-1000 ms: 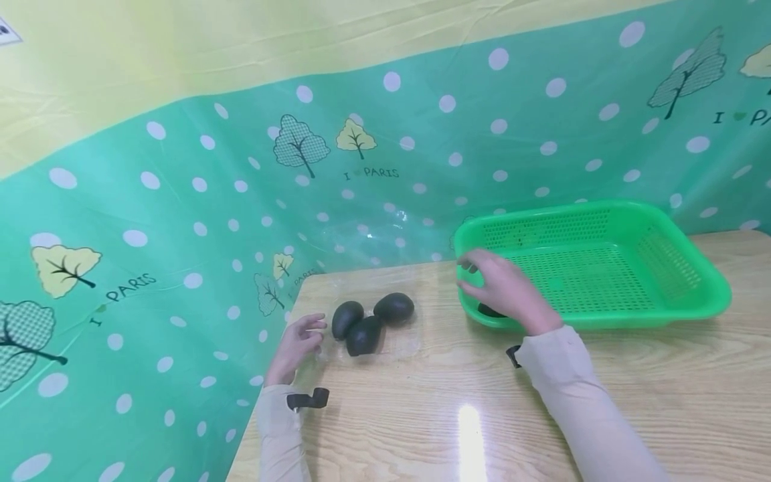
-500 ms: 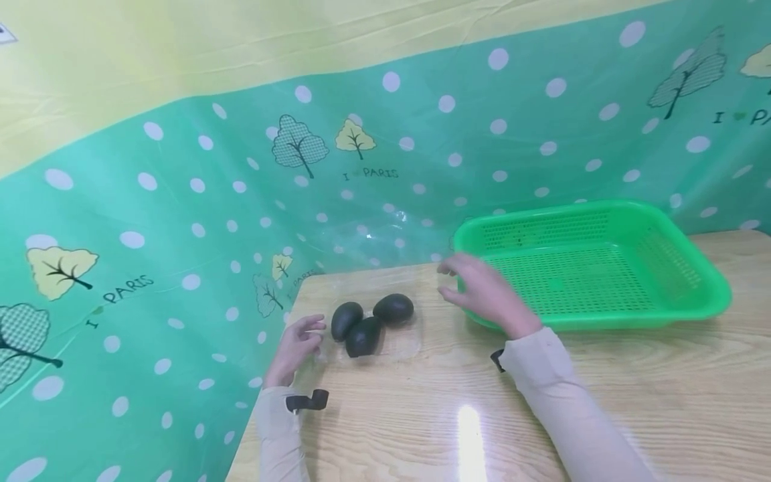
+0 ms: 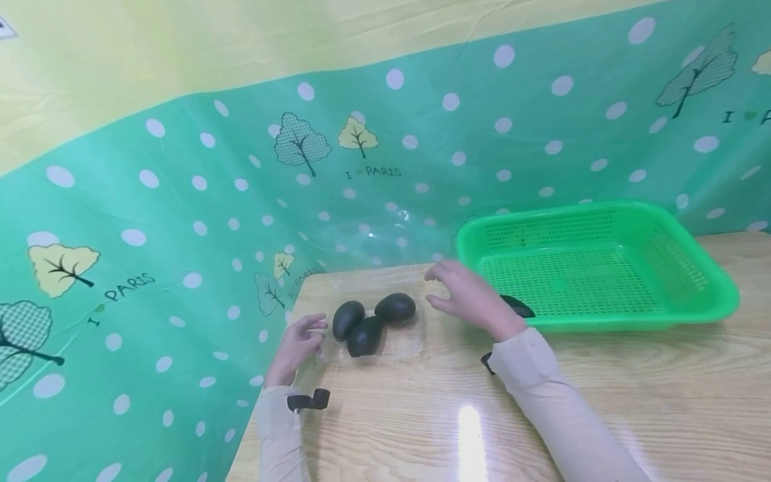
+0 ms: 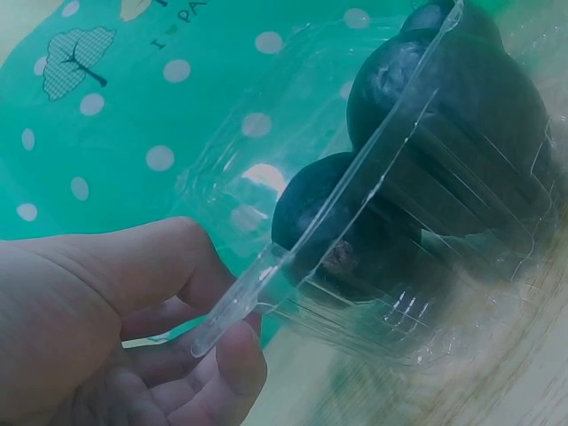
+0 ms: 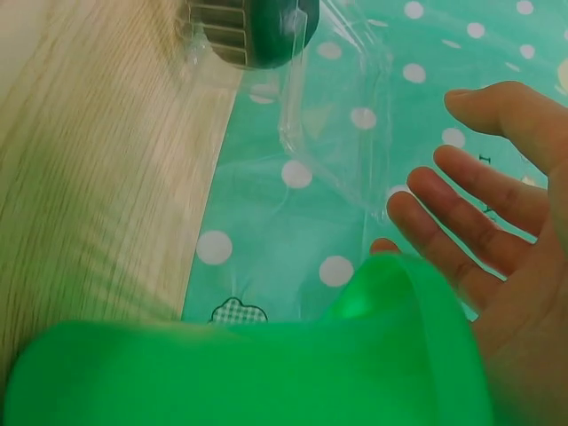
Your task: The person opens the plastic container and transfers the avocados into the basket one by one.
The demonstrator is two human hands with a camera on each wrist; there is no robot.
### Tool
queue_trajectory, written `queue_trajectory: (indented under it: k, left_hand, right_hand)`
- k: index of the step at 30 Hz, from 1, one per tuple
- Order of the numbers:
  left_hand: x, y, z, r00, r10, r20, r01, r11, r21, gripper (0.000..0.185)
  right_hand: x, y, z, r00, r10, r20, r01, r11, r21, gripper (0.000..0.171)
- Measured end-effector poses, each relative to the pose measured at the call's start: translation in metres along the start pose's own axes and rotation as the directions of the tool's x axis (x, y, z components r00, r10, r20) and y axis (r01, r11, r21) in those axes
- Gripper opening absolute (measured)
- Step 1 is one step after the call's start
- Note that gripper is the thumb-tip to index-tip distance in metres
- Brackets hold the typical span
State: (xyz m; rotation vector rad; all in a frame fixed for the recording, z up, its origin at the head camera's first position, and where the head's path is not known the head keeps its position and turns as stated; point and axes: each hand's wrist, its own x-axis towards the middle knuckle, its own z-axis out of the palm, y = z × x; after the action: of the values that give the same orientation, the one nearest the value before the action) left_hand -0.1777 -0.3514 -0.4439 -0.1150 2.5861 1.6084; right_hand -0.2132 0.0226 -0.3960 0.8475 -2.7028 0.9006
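Three dark avocados sit in a clear plastic clamshell box on the left part of the table. My left hand is at the box's left side; the left wrist view shows its thumb and fingers pinching the box's clear rim tab. The raised clear lid stands behind the avocados. My right hand holds nothing, its fingers spread and lightly bent, between the box and a green plastic basket. Another avocado lies in the basket's near left corner, partly hidden by that hand's wrist.
The wood-grain table carries the box and the basket. A green dotted curtain hangs along the table's back and left edges. The basket's raised rim is close under the right hand in the right wrist view.
My right hand has moved left, out from over the basket's left end toward the box, uncovering the avocado in the basket. The left hand and the three boxed avocados have stayed in place.
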Motion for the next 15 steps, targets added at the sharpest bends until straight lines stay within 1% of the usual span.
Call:
queue_trajectory:
  k: [4,5,7,11,15]
  left_hand:
    - [-0.001,0.0,-0.002,1.0,-0.004,-0.003,0.004,1.0,0.007,0.056]
    - [0.001,-0.004,-0.003,1.0,0.001,-0.008,-0.001,1.0,0.006,0.056]
    - [0.001,-0.006,-0.004,1.0,-0.001,-0.008,0.001,1.0,0.002,0.056]
    - [0.0,-0.006,-0.004,1.0,0.0,-0.009,0.0,1.0,-0.003,0.056]
    - [0.001,-0.005,-0.002,1.0,0.007,-0.01,-0.006,1.0,0.004,0.055]
  right_hand:
    - [0.002,-0.004,0.005,1.0,-0.026,-0.006,0.026,1.0,-0.009,0.04]
    - [0.003,-0.006,0.007,0.999,-0.034,-0.007,0.034,0.999,-0.013,0.041]
    - [0.004,-0.008,0.009,0.999,-0.045,-0.003,0.045,0.999,-0.019,0.041]
    - [0.006,-0.011,0.014,0.999,-0.05,0.02,0.05,0.999,-0.018,0.043]
    - [0.009,-0.013,0.02,0.998,-0.046,0.039,0.046,0.999,0.011,0.047]
